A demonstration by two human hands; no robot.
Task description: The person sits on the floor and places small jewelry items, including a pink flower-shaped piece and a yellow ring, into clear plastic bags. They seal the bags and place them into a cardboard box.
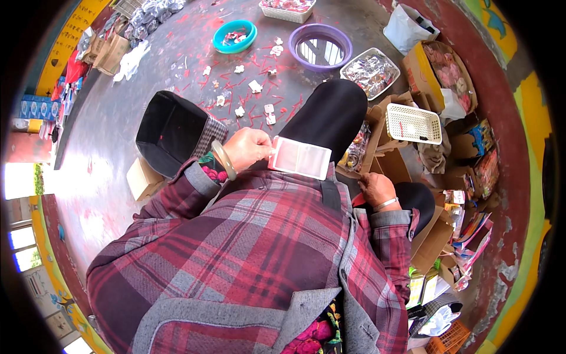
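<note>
My left hand (249, 147), with a bangle at the wrist, pinches the left edge of a flat, see-through rectangular plastic packet (302, 158) with a pale border. It lies over my lap, by the dark trouser leg (330, 112). What is inside the packet, if anything, I cannot make out. My right hand (377, 190) is closed low beside my right thigh, close to an open cardboard box (392, 166). Its fingertips are partly hidden, and something red shows just beside the hand. Whether it holds anything is unclear.
A black-lined basket (171, 133) stands at the left. Ahead are a teal basin (234, 36), a purple basin (320, 47) with liquid, and a white tray (370, 73) of small packets. A cream basket (413, 124) sits on boxes at right. Red and white scraps litter the floor.
</note>
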